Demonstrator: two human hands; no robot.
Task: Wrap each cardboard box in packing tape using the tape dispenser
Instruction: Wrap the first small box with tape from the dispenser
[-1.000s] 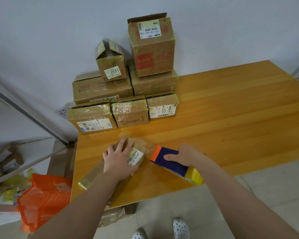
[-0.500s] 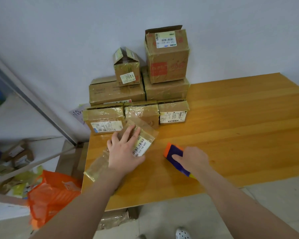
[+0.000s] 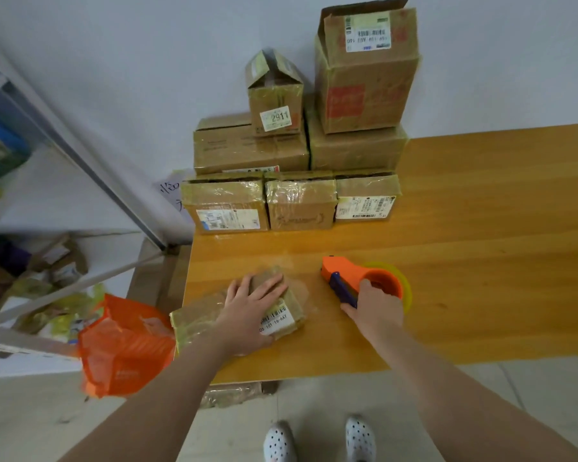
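Cardboard box (image 3: pixel 197 323), tape-wrapped, flat at the table's (image 3: pixel 481 261) near-left corner. Its long axis slants from near-left to far-right, with the barcode label (image 3: pixel 277 320) on its near side. Left hand (image 3: pixel 252 305) lies flat on top, fingers spread. Orange tape dispenser (image 3: pixel 351 276) sits just right of the box, apart, nose pointing far-left. Right hand (image 3: pixel 372 311) grips its blue handle (image 3: pixel 342 290). Wrapped boxes (image 3: pixel 301 205) stacked against the wall (image 3: pixel 147 78).

Our left hand (image 3: pixel 251 315) rests on a box (image 3: pixel 197 325) at the near left corner of the table (image 3: pixel 481 261), and just to its right our right hand (image 3: pixel 374 311) holds the tape dispenser (image 3: pixel 347 273). Behind them, at the table's far left against the wall, we see the stacked boxes (image 3: pixel 301 205). A bag (image 3: pixel 124 348) sits left of the table.
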